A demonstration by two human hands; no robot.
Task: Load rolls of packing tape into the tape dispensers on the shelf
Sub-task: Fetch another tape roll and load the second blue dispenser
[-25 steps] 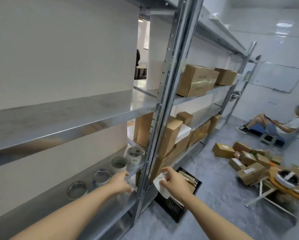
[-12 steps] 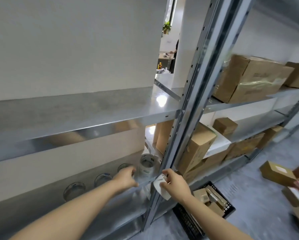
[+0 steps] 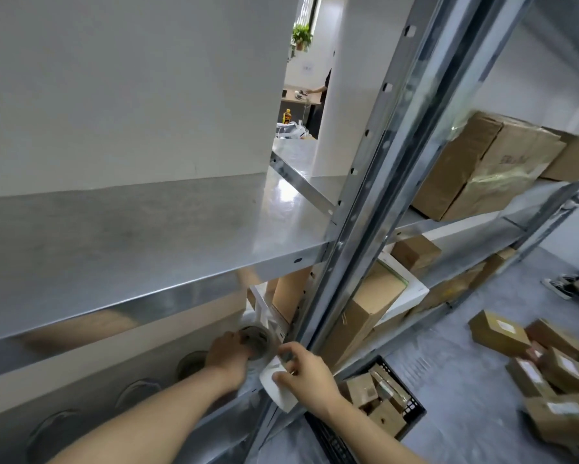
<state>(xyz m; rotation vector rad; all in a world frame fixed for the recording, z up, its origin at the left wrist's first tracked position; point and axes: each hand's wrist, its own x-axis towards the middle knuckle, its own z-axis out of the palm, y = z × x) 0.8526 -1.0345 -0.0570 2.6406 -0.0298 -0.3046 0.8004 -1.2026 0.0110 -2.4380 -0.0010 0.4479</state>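
Several clear tape rolls lie flat in a row on the lower metal shelf. My left hand reaches in under the upper shelf, its fingers curled on the near edge of the rightmost tape roll. Other rolls lie to the left, dim and blurred. My right hand holds a white tape dispenser just in front of the shelf edge, beside the upright post. The dispenser's details are partly hidden by my fingers.
A steel upright post stands right of my hands. The upper shelf overhangs the rolls. Cardboard boxes fill the right bay. A black crate of small boxes sits on the floor, with more parcels and someone's shoe beyond.
My left hand has slid right along the lower shelf, from the middle rolls onto the rightmost roll. My head has come closer. My right hand keeps the white dispenser by the post.
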